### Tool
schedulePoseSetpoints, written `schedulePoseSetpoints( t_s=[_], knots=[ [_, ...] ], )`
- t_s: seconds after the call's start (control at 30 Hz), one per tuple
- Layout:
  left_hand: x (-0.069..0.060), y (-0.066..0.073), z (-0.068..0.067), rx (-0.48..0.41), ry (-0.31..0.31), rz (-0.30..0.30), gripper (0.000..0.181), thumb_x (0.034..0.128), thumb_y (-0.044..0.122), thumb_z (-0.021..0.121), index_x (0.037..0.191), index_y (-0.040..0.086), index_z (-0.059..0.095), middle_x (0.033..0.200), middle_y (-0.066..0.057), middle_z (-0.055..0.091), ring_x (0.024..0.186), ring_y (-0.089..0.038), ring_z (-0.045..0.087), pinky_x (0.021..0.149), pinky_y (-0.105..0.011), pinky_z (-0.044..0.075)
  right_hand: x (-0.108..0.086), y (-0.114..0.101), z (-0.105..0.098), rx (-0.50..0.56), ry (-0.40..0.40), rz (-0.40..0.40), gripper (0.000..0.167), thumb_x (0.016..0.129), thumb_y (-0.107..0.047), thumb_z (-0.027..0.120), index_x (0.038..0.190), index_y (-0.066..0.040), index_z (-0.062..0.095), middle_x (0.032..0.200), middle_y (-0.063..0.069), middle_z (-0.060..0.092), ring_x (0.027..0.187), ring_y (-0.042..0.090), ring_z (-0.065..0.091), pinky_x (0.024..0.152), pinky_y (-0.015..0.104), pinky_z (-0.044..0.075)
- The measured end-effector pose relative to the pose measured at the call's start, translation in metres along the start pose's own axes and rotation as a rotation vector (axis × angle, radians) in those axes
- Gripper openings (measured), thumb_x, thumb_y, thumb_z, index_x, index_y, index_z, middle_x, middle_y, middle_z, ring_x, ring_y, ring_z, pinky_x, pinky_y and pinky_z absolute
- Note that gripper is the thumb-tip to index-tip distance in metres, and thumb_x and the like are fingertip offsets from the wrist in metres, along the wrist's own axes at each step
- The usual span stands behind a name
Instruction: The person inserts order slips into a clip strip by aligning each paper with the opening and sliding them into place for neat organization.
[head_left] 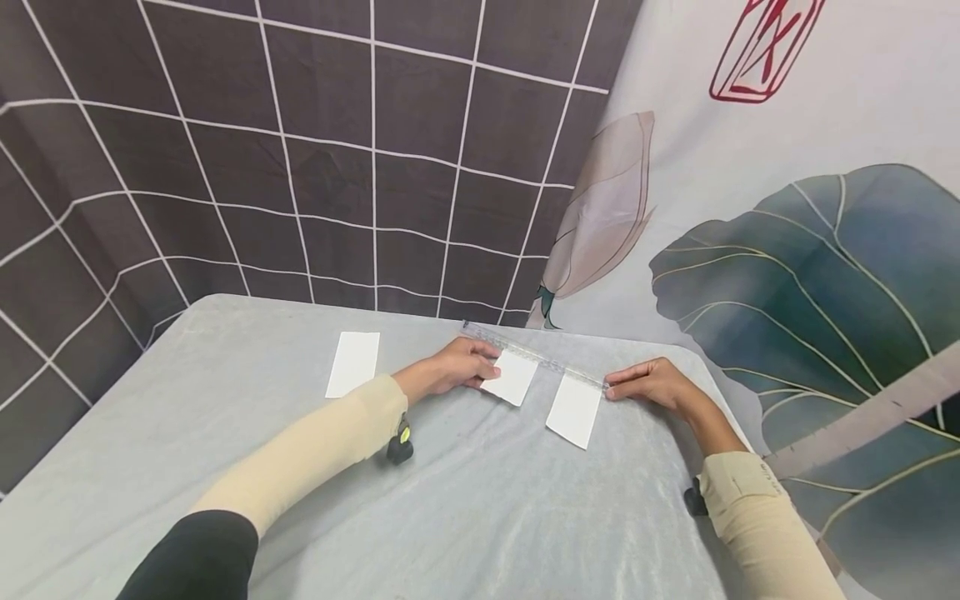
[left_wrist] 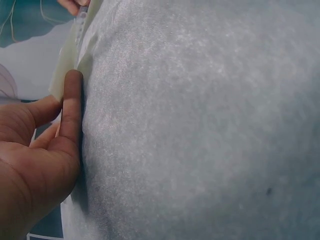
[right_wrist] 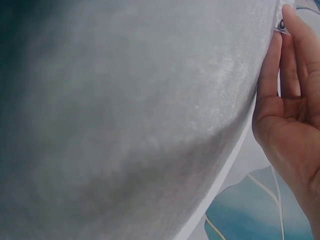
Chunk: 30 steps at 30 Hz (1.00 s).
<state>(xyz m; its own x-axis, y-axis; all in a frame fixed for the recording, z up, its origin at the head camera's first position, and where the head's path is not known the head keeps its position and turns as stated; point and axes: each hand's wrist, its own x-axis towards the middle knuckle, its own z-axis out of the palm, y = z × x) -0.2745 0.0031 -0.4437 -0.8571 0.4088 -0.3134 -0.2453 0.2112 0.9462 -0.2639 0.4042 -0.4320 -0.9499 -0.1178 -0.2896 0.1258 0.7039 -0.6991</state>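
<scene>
A clear ruler [head_left: 552, 365] lies slanting near the far edge of the covered table. Its right end is pinched between the thumb and fingers of my right hand [head_left: 656, 385]. My left hand [head_left: 452, 367] pinches the left edge of a white paper card [head_left: 513, 379], thumb on one side and fingers on the other. This card looks slightly tilted up and its top meets the ruler. A second white card [head_left: 576, 412] lies to the right, its top edge along the ruler. Seen from the left wrist, the held paper [left_wrist: 59, 80] appears edge-on.
A third white card [head_left: 354, 364] lies apart on the left. The table [head_left: 450, 517] has a grey cloth cover. Behind it hang a dark gridded curtain [head_left: 322, 175] and, at the right, a white cloth with a painted leaf [head_left: 817, 275].
</scene>
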Motion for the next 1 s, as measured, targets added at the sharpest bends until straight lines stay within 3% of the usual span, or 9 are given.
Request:
schedulePoseSetpoints(
  t_s=[0.37, 1.0],
  knots=[
    [0.0013, -0.0011, -0.0003, 0.008, -0.005, -0.004, 0.055, 0.1037, 0.001, 0.076, 0.156, -0.004, 0.061, 0.137, -0.024, 0.077, 0.094, -0.012, 0.071, 0.077, -0.020, 0.063, 0.0009, 0.0016, 0.0013, 0.021, 0.004, -0.011, 0.039, 0.086, -0.032, 0.101, 0.120, -0.015, 0.090, 0.119, -0.006, 0.087, 0.108, -0.007, 0.070, 0.091, 0.015, 0.054],
    [0.0004, 0.0021, 0.0048, 0.002, -0.020, -0.003, 0.054, 0.1035, -0.001, 0.075, 0.155, -0.004, 0.061, 0.138, -0.025, 0.077, 0.098, -0.015, 0.076, 0.087, -0.026, 0.069, -0.0005, -0.0012, 0.0007, 0.009, 0.001, 0.000, 0.039, 0.086, -0.034, 0.101, 0.120, -0.017, 0.090, 0.120, -0.006, 0.087, 0.109, -0.006, 0.069, 0.093, 0.017, 0.052]
  ],
)
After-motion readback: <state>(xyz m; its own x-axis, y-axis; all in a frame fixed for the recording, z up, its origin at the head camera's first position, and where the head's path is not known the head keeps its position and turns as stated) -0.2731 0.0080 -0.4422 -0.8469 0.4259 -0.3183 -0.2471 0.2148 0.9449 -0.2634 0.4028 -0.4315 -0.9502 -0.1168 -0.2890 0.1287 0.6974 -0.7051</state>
